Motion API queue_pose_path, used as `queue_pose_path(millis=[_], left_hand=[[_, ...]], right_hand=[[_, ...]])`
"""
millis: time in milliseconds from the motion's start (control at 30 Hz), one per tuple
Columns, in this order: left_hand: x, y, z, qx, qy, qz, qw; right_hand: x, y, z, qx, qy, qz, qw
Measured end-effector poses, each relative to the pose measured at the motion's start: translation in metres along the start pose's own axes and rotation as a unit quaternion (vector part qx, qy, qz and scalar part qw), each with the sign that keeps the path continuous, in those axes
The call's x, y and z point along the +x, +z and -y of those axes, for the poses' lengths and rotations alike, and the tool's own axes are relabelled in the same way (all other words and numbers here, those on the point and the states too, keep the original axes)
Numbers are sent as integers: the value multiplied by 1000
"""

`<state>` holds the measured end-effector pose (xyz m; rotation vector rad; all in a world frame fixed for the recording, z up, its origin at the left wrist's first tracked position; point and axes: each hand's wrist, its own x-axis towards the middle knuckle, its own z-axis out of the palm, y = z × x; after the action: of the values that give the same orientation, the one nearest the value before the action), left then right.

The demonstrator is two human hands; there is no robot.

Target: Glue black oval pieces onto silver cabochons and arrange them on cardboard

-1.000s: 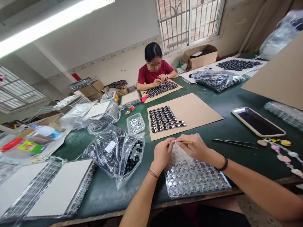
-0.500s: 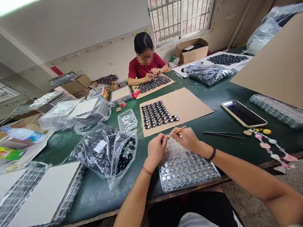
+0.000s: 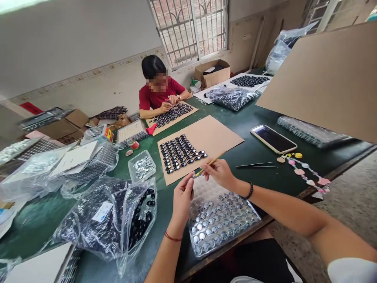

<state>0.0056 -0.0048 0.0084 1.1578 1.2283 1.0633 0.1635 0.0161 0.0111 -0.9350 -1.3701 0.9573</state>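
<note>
My left hand (image 3: 182,198) is pinched on a tiny piece that I cannot make out, held just above a clear blister tray (image 3: 224,220) of round silver pieces. My right hand (image 3: 219,173) grips a thin wooden stick (image 3: 209,162), its tip touching the piece at my left fingertips. Just beyond my hands lies a brown cardboard sheet (image 3: 218,135) with rows of dark oval pieces (image 3: 179,153). A small clear tub (image 3: 141,166) of silver pieces stands to the left of the sheet.
A plastic bag of black pieces (image 3: 118,214) lies left of my hands. Tweezers (image 3: 256,166), a phone (image 3: 273,139) and a bead string (image 3: 306,173) lie to the right. A person in a red shirt (image 3: 159,96) works across the green table (image 3: 259,110). A raised cardboard sheet (image 3: 324,74) fills the right.
My view has swung so everything sits further left. My hands have lifted slightly off the tray, with the stick's tip now at my left fingertips.
</note>
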Motion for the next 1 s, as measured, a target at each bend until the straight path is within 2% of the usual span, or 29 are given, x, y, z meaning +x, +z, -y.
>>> queue_pose_path(millis=[100, 233, 400, 467, 567, 633, 733, 800, 867, 1000], left_hand=[[2, 0, 3, -2, -1, -2, 1000], [3, -2, 3, 24, -7, -20, 999], [-1, 5, 3, 34, -12, -20, 999], [0, 4, 3, 19, -8, -27, 999], [13, -13, -2, -84, 4, -82, 993], [25, -34, -7, -223, 3, -122, 967], [38, -59, -14, -404, -34, -120, 906], [35, -59, -14, -449, -39, -98, 887], [27, -45, -11, -429, -39, -58, 900], [10, -13, -5, -224, -48, -3, 973]], right_hand=[[0, 3, 1, 45, 13, 14, 999], [1, 4, 3, 89, 21, -25, 995], [-1, 3, 4, 72, 9, 19, 997], [-1, 3, 5, 75, 5, 13, 997], [2, 3, 5, 119, 22, -21, 992], [4, 3, 4, 138, 36, -34, 989], [5, 3, 2, 133, 46, -33, 989], [4, 4, 0, 119, 49, -26, 991], [2, 4, -3, 101, 49, -19, 994], [-2, 2, -6, 57, 29, -15, 998]])
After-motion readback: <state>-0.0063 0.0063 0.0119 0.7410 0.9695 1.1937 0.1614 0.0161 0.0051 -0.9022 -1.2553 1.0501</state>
